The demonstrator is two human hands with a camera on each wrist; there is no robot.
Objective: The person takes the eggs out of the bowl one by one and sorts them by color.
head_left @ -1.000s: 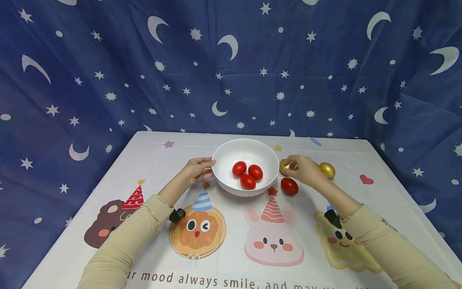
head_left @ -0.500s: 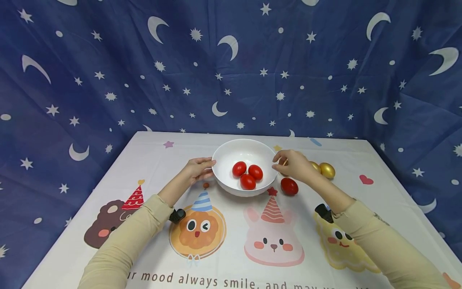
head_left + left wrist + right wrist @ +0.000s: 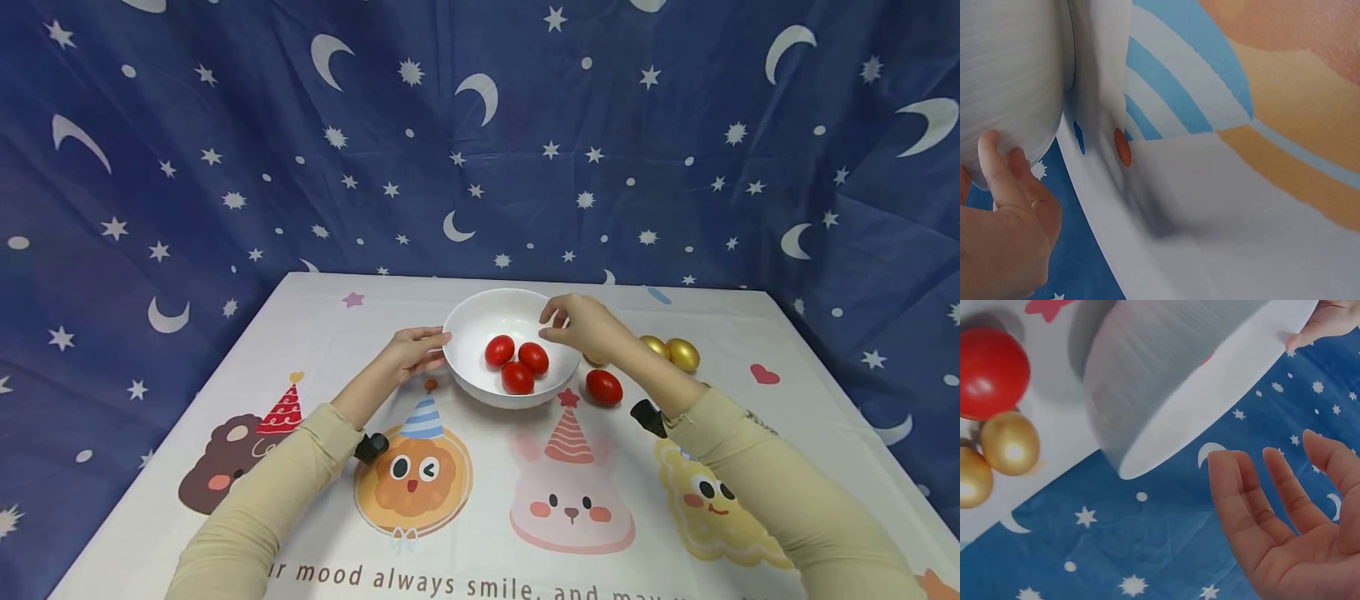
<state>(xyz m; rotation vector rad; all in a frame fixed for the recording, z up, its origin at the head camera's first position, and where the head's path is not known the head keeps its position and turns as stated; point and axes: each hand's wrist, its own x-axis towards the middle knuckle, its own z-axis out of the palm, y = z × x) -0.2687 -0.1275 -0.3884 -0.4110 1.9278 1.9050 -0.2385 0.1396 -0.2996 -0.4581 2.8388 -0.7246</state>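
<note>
- Two beige sleeves [image 3: 251,508], angled toward bowl [image 3: 498,312].
- Left hand [image 3: 411,352]: grasping bowl's left rim.
- Right hand [image 3: 583,325]: released, fingers bent above bowl's right side.
- Bowl: white, round; three glossy red eggs [image 3: 517,378] inside.
- Metallic gold eggs [image 3: 683,355], right of bowl.

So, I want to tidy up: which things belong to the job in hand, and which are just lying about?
Likely the job:
bowl, held by the left hand
red eggs inside it

Seemingly just lying about, though perhaps still wanted:
loose red egg
gold eggs
</note>
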